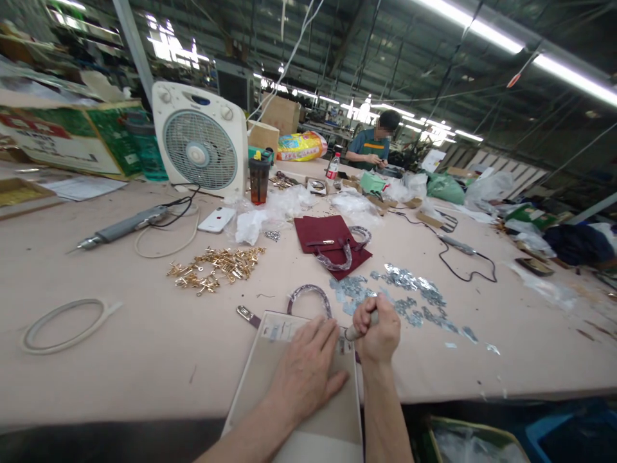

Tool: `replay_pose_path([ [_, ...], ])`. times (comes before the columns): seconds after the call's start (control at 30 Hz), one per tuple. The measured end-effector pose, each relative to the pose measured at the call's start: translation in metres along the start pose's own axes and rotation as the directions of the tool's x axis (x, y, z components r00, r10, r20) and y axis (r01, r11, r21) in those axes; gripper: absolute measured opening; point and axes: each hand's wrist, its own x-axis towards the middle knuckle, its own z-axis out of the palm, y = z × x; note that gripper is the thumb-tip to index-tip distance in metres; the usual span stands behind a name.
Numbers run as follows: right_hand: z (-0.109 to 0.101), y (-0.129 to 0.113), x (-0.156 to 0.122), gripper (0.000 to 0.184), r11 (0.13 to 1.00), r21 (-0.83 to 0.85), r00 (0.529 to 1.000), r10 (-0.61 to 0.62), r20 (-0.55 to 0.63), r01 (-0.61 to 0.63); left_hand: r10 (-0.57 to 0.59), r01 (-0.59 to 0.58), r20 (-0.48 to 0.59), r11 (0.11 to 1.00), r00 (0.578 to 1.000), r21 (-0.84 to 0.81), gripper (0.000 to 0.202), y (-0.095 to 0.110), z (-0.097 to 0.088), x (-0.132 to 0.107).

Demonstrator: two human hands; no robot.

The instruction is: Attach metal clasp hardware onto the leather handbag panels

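Observation:
A beige bag panel lies at the table's front edge, its lower end past the edge. A plastic-wrapped purple handle and a purple strap with a metal clasp stick out beyond its top. My left hand rests flat on the panel, fingers stretched toward the top edge. My right hand is closed round a tool with a pale, thick handle, held slanting at the panel's top right corner by small metal plates. The tool's tip is too small to make out.
Thin silvery metal plates and gold-coloured fittings lie scattered beyond the panel. A maroon bag piece lies behind. Left are a tape roll, an electric screwdriver, a phone and a fan. A person works opposite.

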Motion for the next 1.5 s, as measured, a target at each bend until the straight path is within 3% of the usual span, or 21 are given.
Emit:
replay_pose_path([
  [0.2, 0.002, 0.028, 0.014, 0.043, 0.984, -0.143, 0.993, 0.110, 0.036, -0.104, -0.015, 0.015, 0.003, 1.000, 1.000, 0.027, 0.067, 0.003, 0.001, 0.004],
  [0.4, -0.004, 0.027, 0.010, 0.042, 0.986, -0.118, 0.991, 0.125, 0.046, -0.119, -0.031, 0.031, -0.001, 0.998, 1.000, 0.054, 0.066, 0.005, 0.004, 0.006],
  [0.67, -0.009, 0.021, -0.017, 0.045, 0.981, -0.182, 0.994, -0.050, 0.094, 0.066, -0.046, 0.046, 0.001, 0.998, 0.999, 0.041, 0.065, 0.006, 0.006, 0.006],
  [0.73, -0.006, 0.008, -0.019, 0.043, 0.986, -0.132, 0.992, -0.087, 0.087, 0.098, -0.045, 0.045, -0.001, 0.998, 0.999, 0.046, 0.065, 0.006, 0.005, 0.005],
  [0.83, -0.003, -0.011, -0.020, 0.040, 0.971, 0.004, 0.968, -0.239, 0.074, 0.239, -0.035, 0.035, 0.000, 0.998, 0.999, 0.052, 0.068, 0.007, 0.004, 0.006],
  [0.9, -0.002, -0.011, -0.021, 0.040, 0.954, 0.034, 0.950, -0.300, 0.089, 0.298, -0.033, 0.032, 0.006, 0.998, 0.999, 0.050, 0.067, 0.007, 0.003, 0.006],
  [1.1, -0.009, 0.016, -0.024, 0.045, 0.981, -0.135, 0.976, -0.115, 0.184, 0.141, -0.058, 0.057, 0.013, 0.998, 0.998, 0.022, 0.064, 0.008, 0.002, 0.006],
  [1.3, -0.002, -0.003, -0.028, 0.042, 0.954, -0.024, 0.939, -0.291, 0.186, 0.300, -0.036, 0.036, 0.013, 0.999, 0.999, 0.018, 0.066, 0.008, 0.002, 0.005],
  [1.4, -0.005, 0.011, -0.029, 0.045, 0.969, -0.110, 0.956, -0.196, 0.216, 0.223, -0.049, 0.048, -0.007, 0.999, 0.999, -0.012, 0.064, 0.007, 0.005, 0.005],
  [1.5, -0.013, 0.027, -0.028, 0.044, 0.990, -0.074, 0.976, -0.103, 0.192, 0.119, -0.041, 0.039, -0.041, 0.998, 0.998, -0.049, 0.065, 0.007, 0.002, 0.003],
])
